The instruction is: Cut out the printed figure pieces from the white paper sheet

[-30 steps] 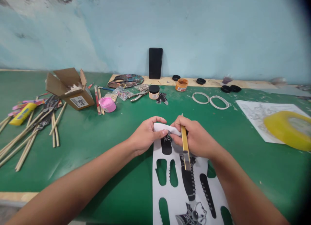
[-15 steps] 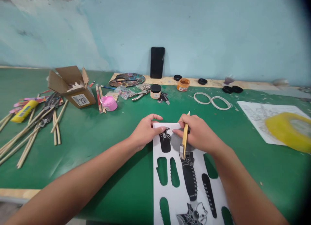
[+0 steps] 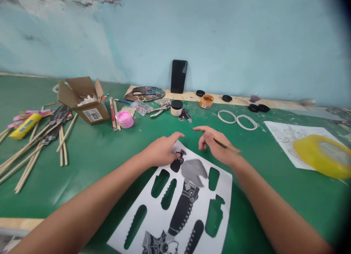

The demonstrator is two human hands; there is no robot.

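Observation:
A white printed sheet (image 3: 204, 210) with dark boot-like figures and several cut-out holes lies slanted on the green tabletop. My left hand (image 3: 164, 148) grips its upper left corner, thumb over a small black printed figure (image 3: 175, 165) and index finger stretched past the edge. Just beyond the sheet's upper right side, my right hand (image 3: 215, 142) is raised, index finger pointing left. It keeps a slim yellow craft knife (image 3: 226, 146), blurred by motion, tucked across the hand. The grey printed shape (image 3: 194, 171) between the hands is uncovered.
An open cardboard box (image 3: 93, 109), a pink paint jar (image 3: 124, 118), a black-lidded jar (image 3: 176, 108) and an orange jar (image 3: 206, 101) line the back. A phone (image 3: 179, 76) leans on the wall. Wooden sticks (image 3: 33, 155) lie left; a yellow tape roll (image 3: 309, 155) rests right.
The sheet has turned clockwise, its lower end swinging left. My right hand has lifted off the sheet and the knife has swung from upright to nearly level.

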